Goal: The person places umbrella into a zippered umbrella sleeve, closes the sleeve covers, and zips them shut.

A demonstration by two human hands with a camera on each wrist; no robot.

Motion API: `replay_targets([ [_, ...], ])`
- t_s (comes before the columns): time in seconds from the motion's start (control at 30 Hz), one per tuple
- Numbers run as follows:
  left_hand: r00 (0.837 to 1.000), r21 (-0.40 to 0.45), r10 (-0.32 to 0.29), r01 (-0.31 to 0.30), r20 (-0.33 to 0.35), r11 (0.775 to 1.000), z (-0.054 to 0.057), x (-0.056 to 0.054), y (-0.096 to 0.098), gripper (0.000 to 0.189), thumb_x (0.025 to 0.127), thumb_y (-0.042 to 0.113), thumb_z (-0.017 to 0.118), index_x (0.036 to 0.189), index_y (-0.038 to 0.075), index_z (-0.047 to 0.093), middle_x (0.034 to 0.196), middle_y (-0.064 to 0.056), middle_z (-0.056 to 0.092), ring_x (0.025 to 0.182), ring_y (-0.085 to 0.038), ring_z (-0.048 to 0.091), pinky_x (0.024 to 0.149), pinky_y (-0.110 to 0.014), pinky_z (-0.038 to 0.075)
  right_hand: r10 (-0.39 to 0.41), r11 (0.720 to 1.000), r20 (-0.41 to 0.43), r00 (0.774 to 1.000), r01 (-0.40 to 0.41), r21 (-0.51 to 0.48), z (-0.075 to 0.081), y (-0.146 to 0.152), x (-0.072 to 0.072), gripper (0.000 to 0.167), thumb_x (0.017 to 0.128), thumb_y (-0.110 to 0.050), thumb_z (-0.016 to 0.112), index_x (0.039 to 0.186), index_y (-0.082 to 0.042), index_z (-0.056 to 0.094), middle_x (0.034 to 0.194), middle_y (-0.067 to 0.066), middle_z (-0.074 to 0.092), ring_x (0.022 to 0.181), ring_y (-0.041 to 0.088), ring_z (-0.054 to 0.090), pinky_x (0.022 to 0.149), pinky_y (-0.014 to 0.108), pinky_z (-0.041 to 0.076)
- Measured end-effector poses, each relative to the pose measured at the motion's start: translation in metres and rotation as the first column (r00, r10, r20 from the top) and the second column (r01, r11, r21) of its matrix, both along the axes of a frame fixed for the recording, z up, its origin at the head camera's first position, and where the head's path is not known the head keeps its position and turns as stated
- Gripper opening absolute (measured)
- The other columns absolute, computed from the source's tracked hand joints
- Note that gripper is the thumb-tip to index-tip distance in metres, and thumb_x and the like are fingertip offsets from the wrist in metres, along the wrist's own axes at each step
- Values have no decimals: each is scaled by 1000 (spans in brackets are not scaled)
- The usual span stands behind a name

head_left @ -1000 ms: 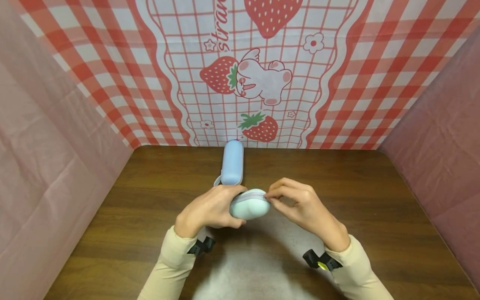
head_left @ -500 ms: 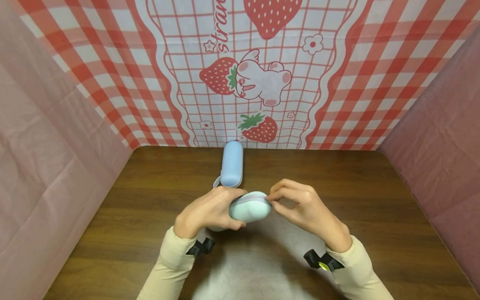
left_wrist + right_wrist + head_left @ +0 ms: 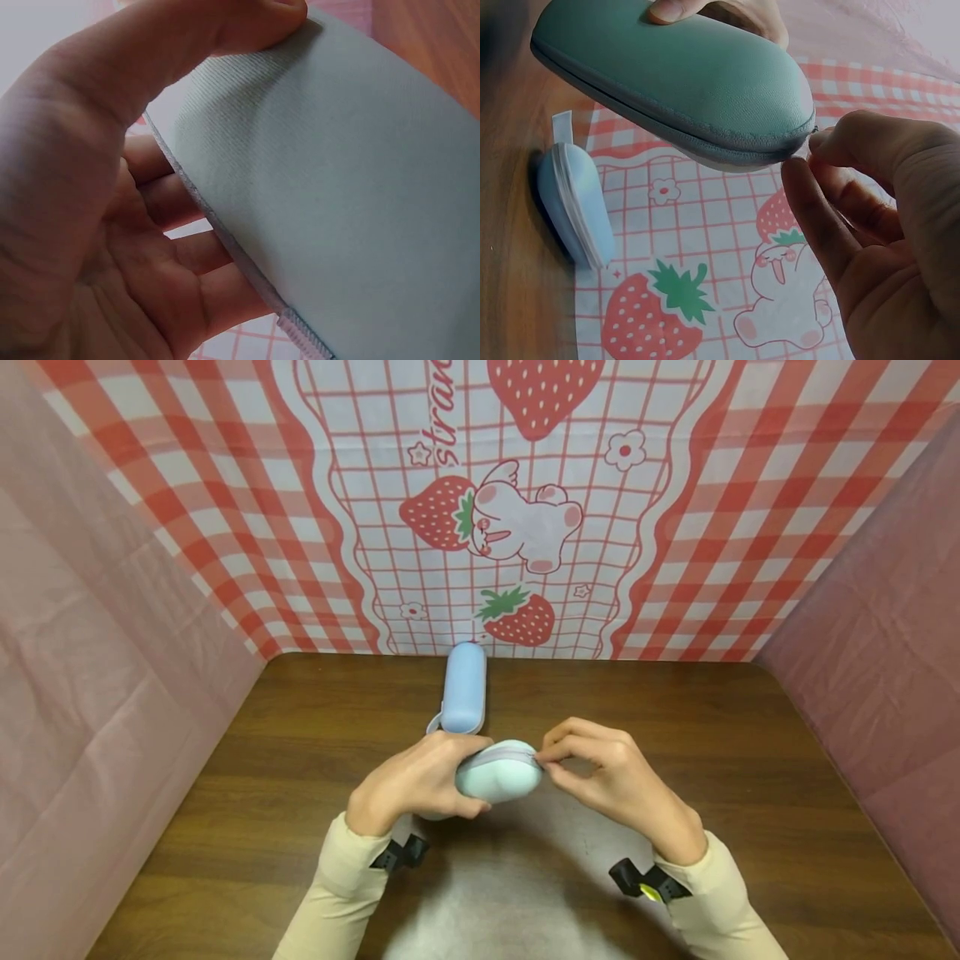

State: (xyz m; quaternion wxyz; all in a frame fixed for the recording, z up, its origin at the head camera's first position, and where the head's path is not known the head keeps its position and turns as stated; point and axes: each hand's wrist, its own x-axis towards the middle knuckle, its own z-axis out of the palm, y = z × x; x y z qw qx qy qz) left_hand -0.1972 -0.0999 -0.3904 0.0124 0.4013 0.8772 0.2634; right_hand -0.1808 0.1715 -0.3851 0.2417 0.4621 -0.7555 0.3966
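Note:
A mint-green zippered glasses case (image 3: 501, 783) is held up over the table by my left hand (image 3: 420, 777). In the left wrist view, the thumb (image 3: 255, 22) presses its smooth shell while the other fingers reach round behind. A grey zipper (image 3: 498, 754) runs along the seam, and the two halves lie together where they show. My right hand (image 3: 603, 768) pinches the zipper pull at the case's right end. The right wrist view has thumb and index finger (image 3: 810, 202) meeting at the tip of the case (image 3: 682, 75), mostly hiding the pull.
Behind the left hand, a light-blue zippered case (image 3: 465, 687) with a wrist loop (image 3: 434, 723) lies on the wooden table (image 3: 675, 718), near the back edge. A strawberry-print cloth (image 3: 375, 510) hangs behind it, and pink cloth (image 3: 112, 652) covers both sides.
Both hands stay almost in place. The mint case tilts and shifts very slightly, and the right fingers remain at its right end.

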Motion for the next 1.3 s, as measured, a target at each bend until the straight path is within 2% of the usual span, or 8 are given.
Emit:
replay_targets([
  [0.17,999,43,19,-21,26,999,3,-1,-9,52,73,27,89,119,14,68,101,5,71,88,-8,65,80,-27,55,-28,1000,-11,1000,28,-9,2,6,0,27,75,13,75,92,-7,78,93,4,72,83,15,68,71,15,52],
  [0.3,994,98,91,-97,61,990,7,-1,-24,56,72,23,90,122,13,67,106,3,72,92,-11,66,82,-31,57,-31,994,4,1000,31,-102,7,13,0,34,72,19,75,94,-7,78,91,6,73,83,13,68,71,13,53],
  [0.4,991,101,121,-126,53,987,10,-1,-30,56,72,23,90,122,13,67,106,3,72,91,-11,66,82,-32,57,15,985,31,999,-10,-171,9,12,1,27,79,14,78,99,-4,78,94,11,74,87,13,70,75,15,57],
  [0.57,995,83,94,-97,38,992,9,-1,-25,58,71,25,91,123,15,67,106,5,71,91,-10,66,83,-31,56,69,983,33,997,-62,-172,7,2,1,18,90,-2,77,108,-2,76,100,15,74,90,17,72,77,21,60],
  [0.73,999,47,52,-52,0,998,8,2,-13,56,70,26,91,120,17,68,103,7,70,89,-10,64,81,-30,55,99,986,7,995,-97,-138,3,-9,3,25,87,1,80,112,1,74,104,15,74,85,20,72,75,22,60],
  [0.87,999,-5,37,-37,-34,999,8,5,-6,54,70,28,89,118,17,68,103,8,69,89,-9,62,82,-30,53,74,991,-25,997,-76,-108,2,-14,3,24,84,4,81,107,0,76,101,12,75,84,19,71,75,21,58],
  [1.07,994,-66,69,-74,-80,995,7,8,-4,55,69,34,89,117,18,68,101,8,68,86,-8,61,78,-29,53,37,995,-70,997,-43,-86,1,-11,2,14,88,5,76,100,-1,80,94,7,74,81,18,71,75,17,56],
  [1.3,995,-80,66,-71,-68,994,6,7,-3,57,69,36,89,118,16,68,102,8,68,86,-8,62,78,-29,53,17,999,5,1000,-17,-48,0,-9,3,11,88,0,79,99,-2,81,95,8,75,82,18,71,75,15,55],
])
